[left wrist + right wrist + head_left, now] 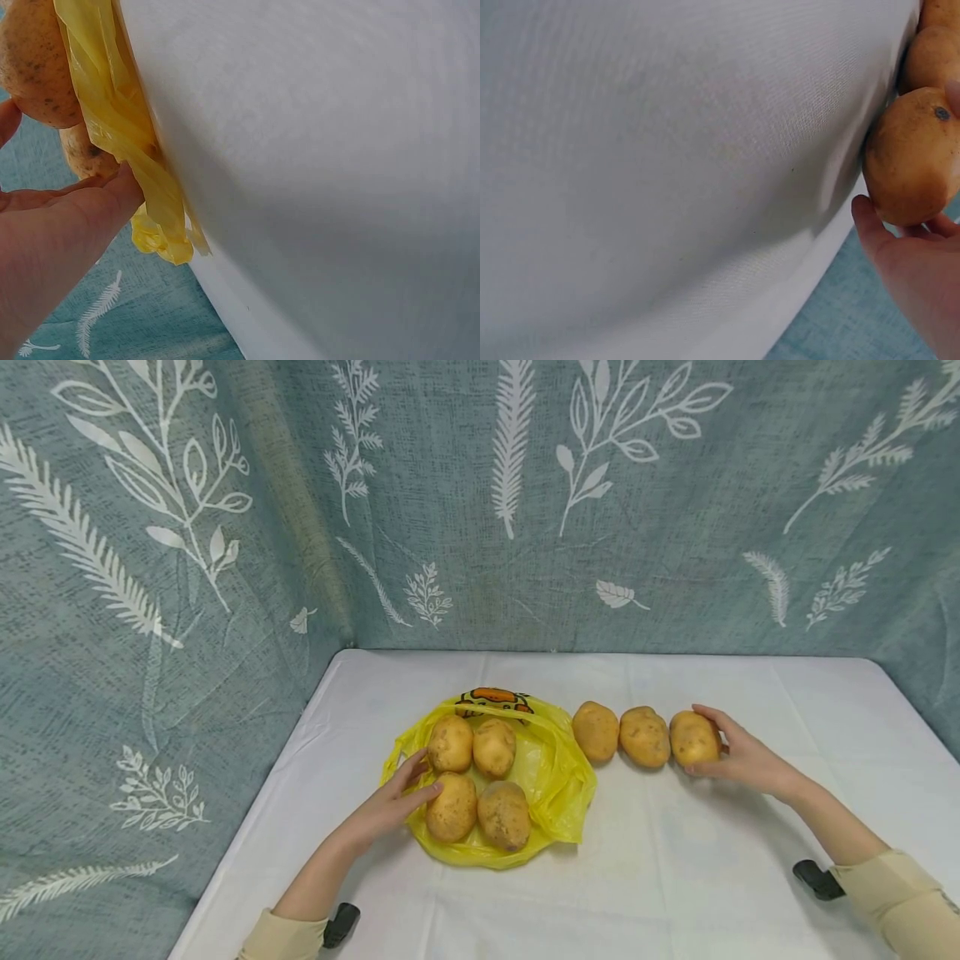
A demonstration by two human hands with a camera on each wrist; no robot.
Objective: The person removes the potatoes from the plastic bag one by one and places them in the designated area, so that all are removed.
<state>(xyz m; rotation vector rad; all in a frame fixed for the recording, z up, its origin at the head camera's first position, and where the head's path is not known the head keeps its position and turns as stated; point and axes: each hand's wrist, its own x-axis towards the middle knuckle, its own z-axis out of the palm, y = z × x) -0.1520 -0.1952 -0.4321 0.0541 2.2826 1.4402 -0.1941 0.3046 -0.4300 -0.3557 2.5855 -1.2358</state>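
Observation:
My right hand [738, 758] grips the rightmost potato [693, 739] of a row of three, with fingers behind it and the thumb in front. The middle potato [645, 737] and the left one [596, 732] stand close beside it. In the right wrist view, the fingers curve around the lower end of the held potato [913, 157]. My left hand [390, 802] rests at the left edge of a yellow plastic bag [558, 777], its thumb on the front-left potato [452, 807] and its fingers by the back-left potato [450, 744].
Two more potatoes lie on the bag, one at the back right [494, 748] and one at the front right [505, 816]. A white cloth [675, 877] covers the table. Blue-green leaf-patterned curtains [450, 485] hang behind and to the left.

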